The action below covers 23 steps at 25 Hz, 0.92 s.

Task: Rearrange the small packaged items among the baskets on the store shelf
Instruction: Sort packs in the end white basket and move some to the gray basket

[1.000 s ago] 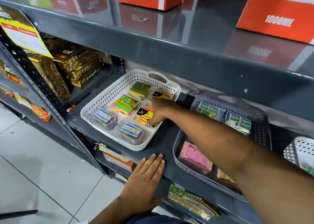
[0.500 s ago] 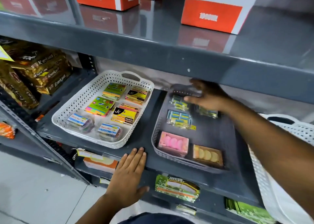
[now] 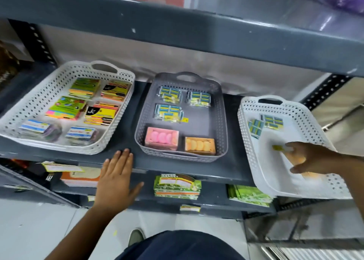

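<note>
Three baskets sit side by side on the grey shelf (image 3: 126, 121). The left white basket (image 3: 21, 110) holds sticky-note pads (image 3: 66, 108) and other small packs. In the middle grey basket (image 3: 222, 121) lie three blue-and-yellow packs (image 3: 169, 111), a pink box (image 3: 161, 139) and an orange box (image 3: 200, 145). The right white basket (image 3: 246, 137) has two blue-and-yellow packs (image 3: 272, 121) at its back. My right hand (image 3: 309, 157) is inside this basket, fingers curled on a blurred small item with a yellow-green end (image 3: 277, 147). My left hand (image 3: 118, 177) rests flat on the shelf's front edge.
An upper shelf board (image 3: 177, 33) overhangs the baskets closely. Green packets (image 3: 177, 184) stand on the shelf below. The right basket juts past the shelf's front edge. Perforated uprights (image 3: 41, 40) flank the bay.
My right hand went from the left white basket to the back of the grey basket, then into the right white basket. The view swung right. My left hand stayed on the shelf edge.
</note>
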### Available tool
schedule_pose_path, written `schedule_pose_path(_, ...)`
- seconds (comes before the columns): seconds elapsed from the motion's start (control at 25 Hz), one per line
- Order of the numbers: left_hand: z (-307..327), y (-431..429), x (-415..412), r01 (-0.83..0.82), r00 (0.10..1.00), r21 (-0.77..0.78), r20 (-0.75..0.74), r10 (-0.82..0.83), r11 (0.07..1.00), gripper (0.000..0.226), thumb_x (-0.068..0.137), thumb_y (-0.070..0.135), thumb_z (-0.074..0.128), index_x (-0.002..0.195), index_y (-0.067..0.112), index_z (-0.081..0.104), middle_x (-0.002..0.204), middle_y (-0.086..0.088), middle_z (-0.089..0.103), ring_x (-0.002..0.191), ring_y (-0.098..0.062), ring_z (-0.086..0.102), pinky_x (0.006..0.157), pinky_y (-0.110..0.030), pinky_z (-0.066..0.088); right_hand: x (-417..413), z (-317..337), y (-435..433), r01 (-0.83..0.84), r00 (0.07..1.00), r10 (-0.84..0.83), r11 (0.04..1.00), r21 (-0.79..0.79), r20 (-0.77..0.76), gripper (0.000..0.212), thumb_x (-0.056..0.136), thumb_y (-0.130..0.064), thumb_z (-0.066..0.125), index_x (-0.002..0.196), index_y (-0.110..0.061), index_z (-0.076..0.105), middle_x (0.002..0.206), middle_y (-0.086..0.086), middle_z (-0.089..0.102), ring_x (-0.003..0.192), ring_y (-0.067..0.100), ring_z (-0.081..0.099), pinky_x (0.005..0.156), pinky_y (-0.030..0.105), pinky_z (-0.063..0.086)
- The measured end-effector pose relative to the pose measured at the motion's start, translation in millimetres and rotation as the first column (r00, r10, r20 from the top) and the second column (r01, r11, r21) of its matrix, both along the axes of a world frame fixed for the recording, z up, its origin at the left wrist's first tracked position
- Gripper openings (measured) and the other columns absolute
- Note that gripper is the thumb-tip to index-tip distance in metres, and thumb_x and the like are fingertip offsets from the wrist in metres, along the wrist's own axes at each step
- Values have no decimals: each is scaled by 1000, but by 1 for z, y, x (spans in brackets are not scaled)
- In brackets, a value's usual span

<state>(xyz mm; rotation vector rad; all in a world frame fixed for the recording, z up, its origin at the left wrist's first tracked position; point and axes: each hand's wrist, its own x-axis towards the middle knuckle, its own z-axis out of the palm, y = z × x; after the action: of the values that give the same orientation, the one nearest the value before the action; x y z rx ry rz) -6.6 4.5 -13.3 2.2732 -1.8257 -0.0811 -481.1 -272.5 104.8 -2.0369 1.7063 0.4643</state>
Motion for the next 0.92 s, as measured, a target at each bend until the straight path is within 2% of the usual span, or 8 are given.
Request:
schedule_pose_path(0.12,0,-3,-6,-19,1000,1,-10,19,1000,86,73,55,44,136,-2,38,145,-22,38,134,-40,32,105,-58,24,-10,-14,5,-30,999,27,991,-131,-26,105,51,-30,91,140,-16,39,124,11,62,113,27,57,84,33,43)
schedule_pose_path(0.2,-1,-2,-5,-19,1000,11,-6,19,1000,86,73,56,43,137,-2,37,146,-22,37,134,-40,31,106,-59,24,-9,-15,5,4,994,-30,971,-239,-106,105,49,-37,90,136,-8,40,123,17,61,112,33,55,78,34,43)
schedule_pose_path(0.36,2,-1,-2,6,1000,33,13,-7,999,88,74,57,42,137,-2,36,147,-21,36,135,-39,30,106,-58,24,-16,-20,15,82,961,-131,976,-202,-244,96,53,-47,85,126,-1,43,124,18,59,110,34,56,81,34,46)
schedule_pose_path(0.56,5,1,-2,19,1000,38,12,-19,999,88,72,57,42,137,-2,37,147,-21,36,135,-39,31,105,-58,27,-23,-20,23,123,953,-174,970,-208,-248,87,49,-43,85,115,-1,48,112,18,64,99,34,59,73,33,46)
schedule_pose_path(0.76,6,1,-2,15,1000,33,15,-15,999,86,72,54,49,137,-1,38,146,-20,37,135,-39,31,106,-57,27,-18,-2,24,251,955,-287,917,-309,-78,82,57,-32,80,128,-5,51,123,22,61,109,34,58,79,35,45)
schedule_pose_path(0.84,5,1,-1,14,1000,29,15,-14,999,87,70,50,58,137,-1,38,147,-20,37,135,-39,30,106,-57,27,-3,12,22,320,947,-290,885,-338,137,75,63,-30,80,130,-10,50,121,18,62,107,33,59,80,37,45)
schedule_pose_path(0.88,4,1,-1,16,1000,28,16,-16,999,88,69,50,60,137,-1,38,147,-20,37,135,-39,30,106,-57,27,9,19,21,347,929,-269,872,-346,253,73,66,-27,81,130,-12,50,116,15,63,103,31,60,79,33,46)
schedule_pose_path(0.92,4,2,-1,18,1000,28,17,-19,999,88,68,49,61,137,-1,38,147,-20,37,135,-39,30,106,-57,27,24,26,22,362,898,-233,873,-326,373,71,67,-23,82,130,-12,49,110,10,63,96,25,62,75,22,47)
